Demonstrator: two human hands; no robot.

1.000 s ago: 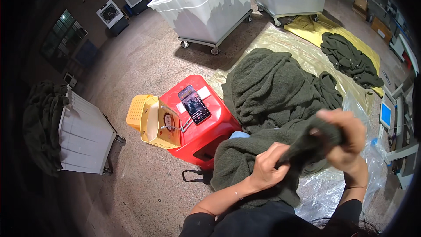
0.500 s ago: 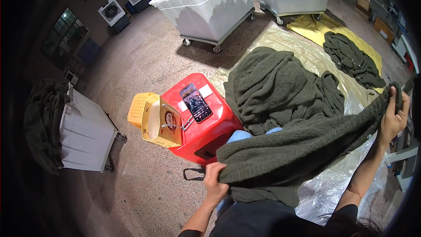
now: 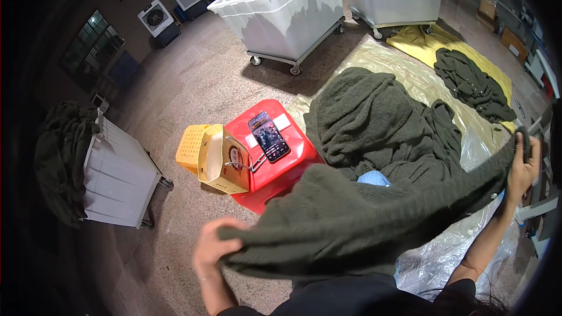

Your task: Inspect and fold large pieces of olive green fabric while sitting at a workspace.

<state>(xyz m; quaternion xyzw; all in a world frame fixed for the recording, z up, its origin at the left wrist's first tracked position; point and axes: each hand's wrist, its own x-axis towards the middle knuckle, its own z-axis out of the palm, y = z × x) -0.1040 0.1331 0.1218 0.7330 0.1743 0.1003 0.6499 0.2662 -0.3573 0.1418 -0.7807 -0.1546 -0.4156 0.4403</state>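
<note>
A dark green knitted garment (image 3: 363, 216) stretches across my front, held at both ends. My left hand (image 3: 213, 246) grips its lower left edge. At the far right my right hand (image 3: 523, 164) is raised and closed on the other end. Behind it lies a big heap of the same dark green knitwear (image 3: 374, 120) on a clear plastic sheet (image 3: 410, 70). A bit of light blue cloth (image 3: 373, 178) shows just above the stretched garment.
A red plastic stool (image 3: 275, 158) carries a phone (image 3: 268, 136), with a yellow basket (image 3: 211, 158) against its left side. Two white wheeled bins (image 3: 287, 11) stand at the back. A white cart draped with dark cloth (image 3: 111, 169) sits left. More knitwear (image 3: 471, 85) lies on yellow sheeting.
My hands, first close together on a bunched garment, have pulled far apart. The left has dropped low to the left, the right has gone out to the right, and the garment is spread wide.
</note>
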